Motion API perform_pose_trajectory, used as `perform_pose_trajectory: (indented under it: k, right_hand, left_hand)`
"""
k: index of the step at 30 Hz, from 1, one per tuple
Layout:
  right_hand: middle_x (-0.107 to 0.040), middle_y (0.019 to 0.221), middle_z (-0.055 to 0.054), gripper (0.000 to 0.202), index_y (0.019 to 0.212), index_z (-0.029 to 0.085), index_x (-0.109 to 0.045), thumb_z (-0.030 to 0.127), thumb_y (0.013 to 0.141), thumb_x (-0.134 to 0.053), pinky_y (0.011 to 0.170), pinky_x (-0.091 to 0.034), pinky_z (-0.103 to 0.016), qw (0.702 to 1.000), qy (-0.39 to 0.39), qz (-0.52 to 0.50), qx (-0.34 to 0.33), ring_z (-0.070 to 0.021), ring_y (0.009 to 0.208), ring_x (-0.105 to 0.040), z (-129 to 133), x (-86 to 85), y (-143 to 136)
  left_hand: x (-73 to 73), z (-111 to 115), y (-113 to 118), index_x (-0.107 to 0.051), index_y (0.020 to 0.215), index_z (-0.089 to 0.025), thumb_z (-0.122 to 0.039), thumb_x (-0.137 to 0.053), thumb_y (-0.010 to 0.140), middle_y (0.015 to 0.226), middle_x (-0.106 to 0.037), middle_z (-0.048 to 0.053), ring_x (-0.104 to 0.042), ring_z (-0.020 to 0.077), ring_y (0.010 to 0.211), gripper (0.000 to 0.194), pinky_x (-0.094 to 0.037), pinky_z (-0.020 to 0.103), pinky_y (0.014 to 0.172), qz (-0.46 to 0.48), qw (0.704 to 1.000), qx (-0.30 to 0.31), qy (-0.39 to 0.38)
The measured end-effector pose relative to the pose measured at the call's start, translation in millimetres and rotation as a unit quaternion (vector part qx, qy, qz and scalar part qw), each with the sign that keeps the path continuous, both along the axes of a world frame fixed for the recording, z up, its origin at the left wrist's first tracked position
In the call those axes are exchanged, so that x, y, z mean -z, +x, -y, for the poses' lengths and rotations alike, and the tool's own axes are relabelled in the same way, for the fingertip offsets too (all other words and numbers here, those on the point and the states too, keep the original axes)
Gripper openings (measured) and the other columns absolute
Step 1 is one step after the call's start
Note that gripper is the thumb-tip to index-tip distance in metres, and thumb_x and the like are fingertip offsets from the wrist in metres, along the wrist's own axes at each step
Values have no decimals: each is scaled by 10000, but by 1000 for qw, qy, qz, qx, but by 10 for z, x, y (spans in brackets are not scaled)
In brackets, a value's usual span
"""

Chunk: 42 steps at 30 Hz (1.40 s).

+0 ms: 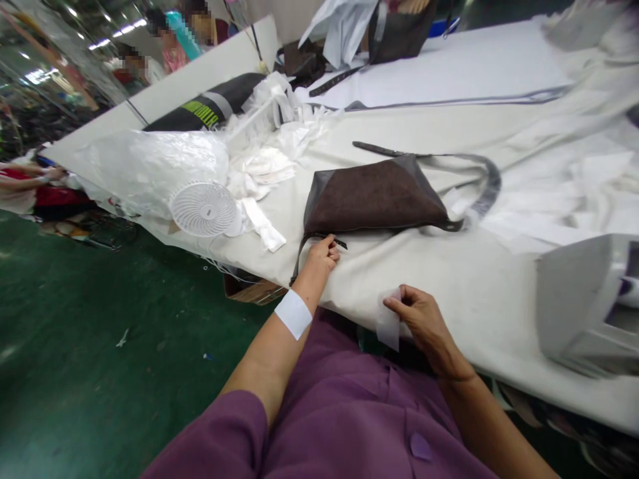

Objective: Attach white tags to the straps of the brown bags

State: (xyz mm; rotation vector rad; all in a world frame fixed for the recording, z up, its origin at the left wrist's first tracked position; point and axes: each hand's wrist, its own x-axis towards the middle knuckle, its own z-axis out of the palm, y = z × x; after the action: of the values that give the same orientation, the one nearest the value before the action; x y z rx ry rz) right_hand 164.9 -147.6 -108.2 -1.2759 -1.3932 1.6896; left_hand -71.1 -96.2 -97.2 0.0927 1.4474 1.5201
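A dark brown bag (pixel 377 196) with grey-black ends lies on the cloth-covered table, its long strap (pixel 486 179) looping off to the right. At the bag's lower left corner, my left hand (pixel 324 254) is closed on a short dark strap (pixel 341 244). A white square patch (pixel 293 314) lies on my left forearm. My right hand (pixel 417 313), nearer the table's front edge, pinches a thin translucent white piece (pixel 389 322) between thumb and fingers; it hangs down over the edge.
Left of the bag are a white fan (pixel 206 209), clear plastic (pixel 160 169) and white scraps (pixel 262 225). A grey machine (pixel 579 299) stands at the right. Another dark bag (pixel 402 33) is at the back, with a person's hand above it. Other people are far left.
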Motion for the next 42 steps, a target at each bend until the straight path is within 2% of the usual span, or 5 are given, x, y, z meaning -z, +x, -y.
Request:
perform_pose_trajectory:
  k: [3,7,12,25,42]
  right_hand:
    - [-448,529,51,301,595,187,-489,361,662,-726,500,-276,-244,1000,20,-1,7,-99,515,-378,16,14,84]
    - [-454,550,44,291,643,192,-509,402,697,-703,493,-274,-240,996,62,63,-6,-105,521,-378,75,38,192]
    - [-451,537,37,310,624,190,-517,438,711,-680,494,-281,-235,969,128,208,-35,-106,520,-378,149,64,256]
    - [-467,492,39,335,587,179,-546,467,694,-679,489,-298,-225,950,118,288,-7,-102,493,-404,174,43,193]
    - [-479,481,35,326,574,179,-540,451,697,-669,502,-299,-228,947,119,300,3,-108,498,-421,125,45,146]
  left_hand:
    - [-121,143,161,-478,695,-160,-210,-663,782,535,-360,-73,-315,15,396,210,-210,154,374,62,997,19,33]
    - [-233,586,536,-549,775,-143,-268,-778,674,606,-472,-48,-445,30,472,279,-303,142,407,144,978,107,106]
    - [-78,923,870,-564,808,-138,-302,-810,624,649,-544,-27,-535,64,525,348,-428,174,477,151,971,168,77]
    - [96,927,973,-574,799,-123,-313,-764,641,663,-590,-3,-557,92,531,312,-459,214,495,69,977,165,119]
    - [126,928,1009,-618,770,-137,-310,-713,675,671,-630,14,-571,99,553,219,-481,237,570,-29,983,146,112]
